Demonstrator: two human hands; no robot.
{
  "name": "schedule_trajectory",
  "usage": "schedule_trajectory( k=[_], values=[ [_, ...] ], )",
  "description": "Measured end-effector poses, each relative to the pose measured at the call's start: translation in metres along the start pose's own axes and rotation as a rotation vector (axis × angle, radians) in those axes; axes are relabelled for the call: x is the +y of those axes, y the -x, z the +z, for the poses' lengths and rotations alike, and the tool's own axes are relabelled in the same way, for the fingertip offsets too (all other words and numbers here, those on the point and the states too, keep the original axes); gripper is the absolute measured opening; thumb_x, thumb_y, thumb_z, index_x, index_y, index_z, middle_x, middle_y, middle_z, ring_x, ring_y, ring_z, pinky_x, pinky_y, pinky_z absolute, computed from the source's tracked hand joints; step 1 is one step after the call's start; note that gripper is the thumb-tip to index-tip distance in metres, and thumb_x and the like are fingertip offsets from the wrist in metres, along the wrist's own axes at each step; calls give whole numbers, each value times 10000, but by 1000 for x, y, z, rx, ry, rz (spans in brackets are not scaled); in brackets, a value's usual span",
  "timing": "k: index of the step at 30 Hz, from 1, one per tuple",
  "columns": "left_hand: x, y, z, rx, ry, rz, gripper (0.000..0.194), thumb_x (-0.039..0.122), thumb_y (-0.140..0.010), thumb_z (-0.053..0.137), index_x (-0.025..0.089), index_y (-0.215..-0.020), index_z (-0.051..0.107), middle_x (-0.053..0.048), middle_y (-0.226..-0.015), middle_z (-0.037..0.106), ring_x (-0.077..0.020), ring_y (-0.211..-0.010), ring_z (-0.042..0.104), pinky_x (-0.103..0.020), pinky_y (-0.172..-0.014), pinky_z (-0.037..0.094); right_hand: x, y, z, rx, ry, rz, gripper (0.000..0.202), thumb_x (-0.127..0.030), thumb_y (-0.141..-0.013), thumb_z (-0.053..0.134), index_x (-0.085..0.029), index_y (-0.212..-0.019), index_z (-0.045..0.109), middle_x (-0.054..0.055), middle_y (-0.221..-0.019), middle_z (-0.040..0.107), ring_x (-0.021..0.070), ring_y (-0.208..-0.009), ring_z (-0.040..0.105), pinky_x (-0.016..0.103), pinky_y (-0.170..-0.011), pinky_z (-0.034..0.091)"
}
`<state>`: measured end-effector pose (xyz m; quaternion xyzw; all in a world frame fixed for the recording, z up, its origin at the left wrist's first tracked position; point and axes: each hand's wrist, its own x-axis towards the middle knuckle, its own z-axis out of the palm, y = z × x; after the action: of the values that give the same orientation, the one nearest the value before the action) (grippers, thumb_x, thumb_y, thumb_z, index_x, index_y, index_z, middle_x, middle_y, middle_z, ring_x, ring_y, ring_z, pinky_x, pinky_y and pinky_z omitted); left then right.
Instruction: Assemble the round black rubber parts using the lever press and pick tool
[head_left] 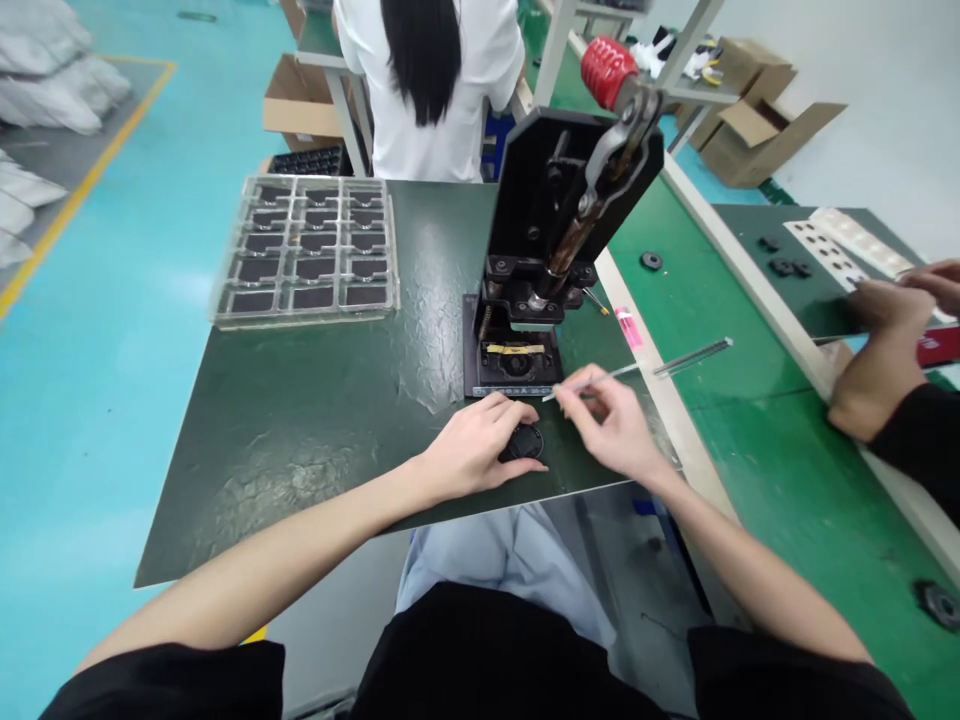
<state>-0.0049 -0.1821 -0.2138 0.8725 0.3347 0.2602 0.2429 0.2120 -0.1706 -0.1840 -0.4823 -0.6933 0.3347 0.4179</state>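
Observation:
My left hand (480,445) is closed around a round black plastic part (525,442) on the dark green mat, near the table's front edge. Thumb and fingers grip it from its left side. In my right hand (609,420) is a pair of metal tweezers (600,379), pinched between thumb and fingers, one tip pointing left toward the black part. Just beyond both hands stands a black hand press (517,280) with a red-wrapped lever handle (607,72). A yellow strip (515,349) lies across the press's lower fixture.
A clear compartment tray (307,250) with dark pieces sits at the left. To the right runs a green conveyor (675,300) carrying round black parts (651,261). Another person's hands (892,330) work beyond it. A person in white (435,90) is ahead.

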Motion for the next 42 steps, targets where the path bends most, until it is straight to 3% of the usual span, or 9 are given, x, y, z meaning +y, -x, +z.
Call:
schedule_trajectory(
  k=[5, 17, 21, 29, 34, 37, 40, 42],
  values=[
    [1, 1, 0, 18, 40, -28, 460, 524, -894, 750, 201, -1129, 520, -72, -1071, 693, -249, -1037, 680, -381, -873, 592, 11, 32, 6, -124, 129, -47, 181, -337, -1001, 594, -212, -871, 601, 3, -718, 615, 107, -509, 524, 239, -455, 410],
    [1, 1, 1, 24, 37, -26, 429, 505, -905, 746, 211, -1085, 490, -63, -1034, 673, -248, -1012, 686, -382, -847, 599, 15, 28, 5, -190, 233, -130, 150, -263, -1012, 555, -219, -869, 549, 4, -737, 612, 98, -509, 495, 252, -471, 386],
    [-1, 1, 3, 43, 56, -18, 440, 472, -890, 773, 210, -1088, 480, -61, -1043, 670, -244, -1023, 685, -378, -852, 602, 15, 28, 5, -208, 314, -183, 146, -218, -1003, 552, -217, -858, 538, 3, -740, 610, 114, -562, 548, 260, -494, 375],
    [0, 0, 4, 62, 150, -88, 456, 419, -849, 814, 219, -1076, 471, -45, -1033, 662, -228, -969, 695, -372, -831, 601, 8, 26, 10, -256, 379, -280, 141, -164, -1006, 482, -224, -882, 510, 32, -790, 606, 161, -674, 588, 293, -595, 430],
    [0, -2, 7, 74, 201, -145, 500, 420, -802, 841, 225, -1076, 471, -37, -1015, 667, -224, -943, 704, -365, -805, 597, 11, 27, 18, -251, 368, -235, 163, -174, -1012, 471, -226, -862, 504, 31, -780, 597, 165, -671, 577, 301, -609, 431],
    [-1, -2, 9, 82, 202, -153, 499, 418, -786, 851, 227, -1051, 474, -31, -994, 672, -227, -940, 707, -367, -803, 598, 8, 26, 16, -175, 240, -170, 180, -266, -1028, 509, -225, -855, 540, 26, -765, 606, 146, -621, 569, 280, -559, 446],
    [-2, -2, 9, 97, 221, -146, 527, 410, -768, 877, 226, -1042, 467, -26, -992, 685, -222, -926, 712, -366, -803, 599, -3, 26, 2, 105, 65, -72, 192, -335, -1039, 534, -233, -880, 567, 2, -735, 595, 110, -504, 513, 247, -443, 404],
    [-1, -2, 9, 99, 225, -135, 537, 403, -767, 885, 225, -1048, 464, -30, -1001, 694, -223, -935, 713, -369, -810, 601, -11, 27, -12, 270, 99, -101, 132, -281, -1041, 531, -238, -963, 628, 6, -752, 626, 114, -511, 542, 252, -458, 441]
  ],
)
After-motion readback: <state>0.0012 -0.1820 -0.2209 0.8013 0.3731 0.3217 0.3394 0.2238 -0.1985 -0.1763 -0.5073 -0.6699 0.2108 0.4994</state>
